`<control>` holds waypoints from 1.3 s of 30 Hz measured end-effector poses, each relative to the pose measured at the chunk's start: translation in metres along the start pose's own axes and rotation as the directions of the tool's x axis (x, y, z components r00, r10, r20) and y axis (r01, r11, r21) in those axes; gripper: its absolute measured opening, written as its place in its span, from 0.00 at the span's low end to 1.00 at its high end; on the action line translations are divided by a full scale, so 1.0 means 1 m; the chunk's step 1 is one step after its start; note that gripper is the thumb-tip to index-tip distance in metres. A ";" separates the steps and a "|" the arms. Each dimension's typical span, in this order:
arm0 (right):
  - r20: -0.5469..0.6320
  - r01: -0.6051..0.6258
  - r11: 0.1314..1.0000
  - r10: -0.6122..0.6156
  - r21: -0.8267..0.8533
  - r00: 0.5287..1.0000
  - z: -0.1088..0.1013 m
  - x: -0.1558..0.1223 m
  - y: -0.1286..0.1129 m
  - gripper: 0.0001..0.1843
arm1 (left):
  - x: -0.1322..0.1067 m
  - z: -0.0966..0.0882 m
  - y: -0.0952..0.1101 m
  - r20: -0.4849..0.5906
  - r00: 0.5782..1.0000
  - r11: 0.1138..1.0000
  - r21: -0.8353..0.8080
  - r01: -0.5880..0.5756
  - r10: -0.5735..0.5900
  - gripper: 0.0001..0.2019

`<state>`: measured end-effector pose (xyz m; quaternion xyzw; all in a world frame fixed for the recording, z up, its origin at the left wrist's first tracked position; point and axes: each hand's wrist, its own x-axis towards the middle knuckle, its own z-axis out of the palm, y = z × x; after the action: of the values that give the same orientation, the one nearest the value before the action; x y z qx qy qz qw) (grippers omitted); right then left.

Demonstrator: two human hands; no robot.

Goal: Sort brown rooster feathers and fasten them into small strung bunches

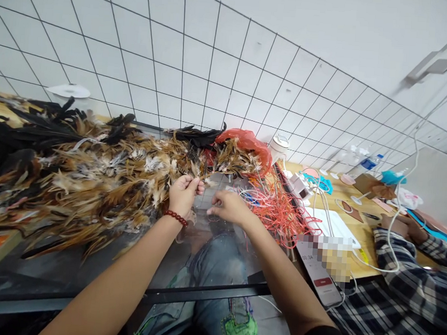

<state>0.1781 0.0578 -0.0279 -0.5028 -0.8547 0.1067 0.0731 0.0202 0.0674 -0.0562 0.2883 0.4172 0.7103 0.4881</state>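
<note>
My left hand (184, 192) is closed in a pinch on a few brown feathers at the edge of a big heap of brown and black feathers (73, 172) on a glass table top (208, 273). A red bead bracelet (175, 216) circles that wrist. My right hand (229, 206) rests just to the right, fingers curled together on something small that I cannot make out, beside a tangle of red-orange strings (282, 207).
A red plastic bag (248, 141) lies behind the feathers. A phone (321, 269) lies at the table edge near white cables. Another person's plaid sleeve (403, 272) rests on the wooden desk at right, among bottles and small items. Tiled wall behind.
</note>
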 end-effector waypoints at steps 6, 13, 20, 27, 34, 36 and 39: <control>-0.035 -0.177 0.972 0.173 -0.156 0.984 -0.011 -0.009 0.027 0.17 | -0.001 0.001 0.015 0.018 0.998 0.996 -0.067 -0.060 0.062 0.12; -0.036 -0.148 0.972 0.144 -0.181 0.989 -0.015 -0.005 0.022 0.12 | -0.002 0.001 0.015 0.026 0.999 0.998 -0.060 -0.019 0.021 0.12; 0.044 -0.140 0.954 0.157 -0.265 0.987 -0.007 -0.001 0.009 0.13 | -0.002 0.002 0.017 0.012 1.000 0.997 -0.069 -0.021 0.022 0.13; -0.061 -0.207 0.977 0.210 0.054 0.976 -0.037 -0.015 0.023 0.10 | -0.009 0.004 0.017 0.150 0.979 0.983 -0.098 0.152 -0.137 0.16; -0.274 0.046 0.564 0.327 0.825 0.905 0.006 0.034 -0.003 0.13 | -0.013 0.001 0.008 0.301 0.919 0.962 -0.017 0.271 -0.254 0.18; -0.299 0.055 0.588 0.326 0.807 0.897 0.007 0.039 -0.005 0.10 | -0.012 0.000 0.005 0.332 0.896 0.952 0.016 0.307 -0.294 0.16; -0.284 0.023 0.695 0.263 0.719 0.922 0.001 0.039 -0.006 0.08 | -0.013 -0.002 0.002 0.363 0.867 0.938 0.068 0.340 -0.341 0.14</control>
<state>0.1542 0.0887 -0.0265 -0.5021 -0.6824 0.3365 0.4111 0.0227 0.0540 -0.0558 0.3393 0.3627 0.5457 0.6749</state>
